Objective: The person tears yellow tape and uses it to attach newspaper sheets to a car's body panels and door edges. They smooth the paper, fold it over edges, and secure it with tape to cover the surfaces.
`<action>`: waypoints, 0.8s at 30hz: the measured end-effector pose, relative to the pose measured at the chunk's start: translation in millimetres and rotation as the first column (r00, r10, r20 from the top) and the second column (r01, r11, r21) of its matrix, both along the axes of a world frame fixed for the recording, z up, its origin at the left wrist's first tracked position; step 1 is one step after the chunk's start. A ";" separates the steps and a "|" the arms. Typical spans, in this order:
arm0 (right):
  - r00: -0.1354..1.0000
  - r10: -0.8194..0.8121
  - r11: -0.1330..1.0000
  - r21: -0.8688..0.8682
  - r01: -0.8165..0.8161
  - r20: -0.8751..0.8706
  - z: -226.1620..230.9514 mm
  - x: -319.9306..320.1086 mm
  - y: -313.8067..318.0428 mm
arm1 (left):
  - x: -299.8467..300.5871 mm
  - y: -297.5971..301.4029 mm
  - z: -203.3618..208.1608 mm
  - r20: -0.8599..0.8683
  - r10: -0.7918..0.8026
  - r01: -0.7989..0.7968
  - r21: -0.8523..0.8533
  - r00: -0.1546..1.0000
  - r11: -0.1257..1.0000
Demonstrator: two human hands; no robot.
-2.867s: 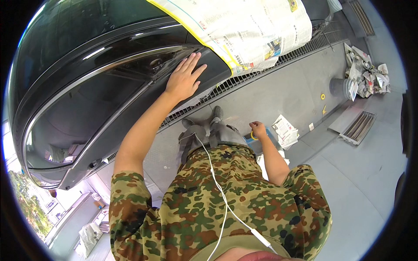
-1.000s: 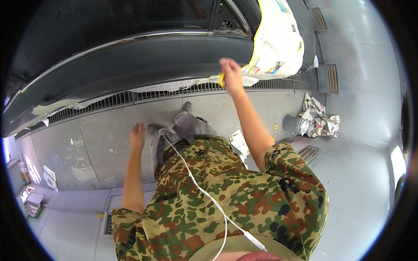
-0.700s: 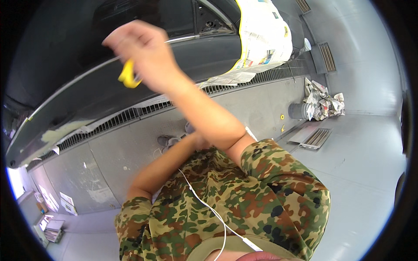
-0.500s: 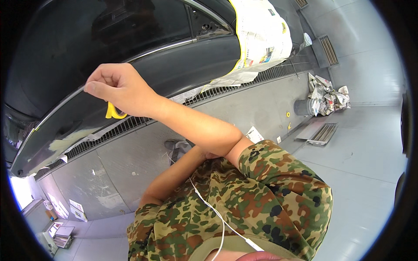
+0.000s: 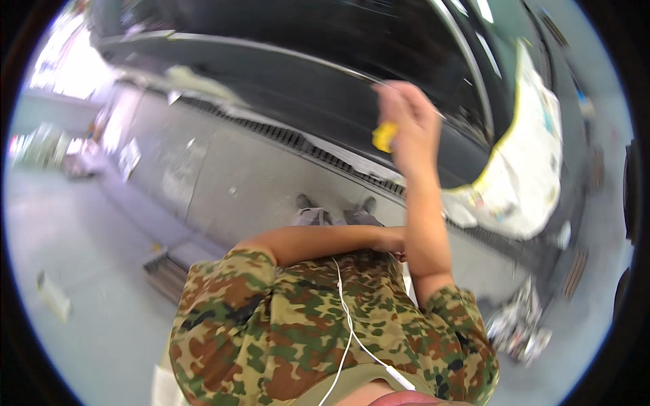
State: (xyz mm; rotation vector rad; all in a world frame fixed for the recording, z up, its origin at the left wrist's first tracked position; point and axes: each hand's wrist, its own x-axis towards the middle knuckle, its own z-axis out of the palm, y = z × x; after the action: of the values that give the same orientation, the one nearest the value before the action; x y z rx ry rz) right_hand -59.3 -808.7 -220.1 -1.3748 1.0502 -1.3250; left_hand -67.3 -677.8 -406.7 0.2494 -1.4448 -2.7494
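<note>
My right hand (image 5: 414,128) is raised beside the black car (image 5: 284,71), smeared a little by motion. Its fingers are closed on a roll of yellow masking tape (image 5: 384,137), which shows at the left side of the palm. The fingertips are beside the bright trim strip (image 5: 291,51) under the side window; whether they touch it I cannot tell. Across my waist lies my left forearm. My left hand (image 5: 389,239) is tucked behind the right forearm, its fingers mostly hidden.
Printed paper (image 5: 521,176) edged with yellow tape covers one end of the car, at right. A dark floor grating (image 5: 284,135) runs below the sill. Crumpled paper (image 5: 521,325) lies at lower right. A white earphone cord (image 5: 349,314) hangs down my camouflage shirt.
My right hand has moved right along the car's trim, toward the papered end, still with the yellow tape roll. The whole view has turned. My left arm stays across my waist.
</note>
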 end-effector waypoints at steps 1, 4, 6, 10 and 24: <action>0.999 -0.035 0.999 0.039 0.034 0.029 -9.5 -10.1 1.5 | 11.4 -10.1 -0.9 0.065 0.091 -0.083 -0.118 0.994 0.990; 0.976 -0.152 0.974 0.144 0.175 -0.159 -55.3 -65.9 10.8 | 92.4 -59.3 -22.3 0.098 0.550 -0.467 -0.419 0.830 0.779; 0.923 -0.227 0.922 0.237 0.307 -0.312 -98.9 -117.9 34.4 | 177.2 -105.1 -39.8 0.224 0.839 -0.677 -0.506 0.496 0.535; 0.779 -0.331 0.736 0.370 0.566 -0.532 -195.5 -230.0 124.6 | 341.3 -190.7 -52.6 -0.008 0.999 -0.283 -0.959 -0.044 -0.020; 0.603 -0.318 0.493 0.416 0.764 -0.731 -240.7 -236.7 328.3 | 447.2 -293.1 -37.2 -0.019 0.985 0.654 -0.746 0.172 -0.128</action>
State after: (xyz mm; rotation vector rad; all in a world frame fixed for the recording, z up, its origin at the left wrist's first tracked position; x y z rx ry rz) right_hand -296.0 -480.4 -460.9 -0.7934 2.3405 -0.7112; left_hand 379.9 -970.9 -443.8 2.0272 -2.3073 0.3222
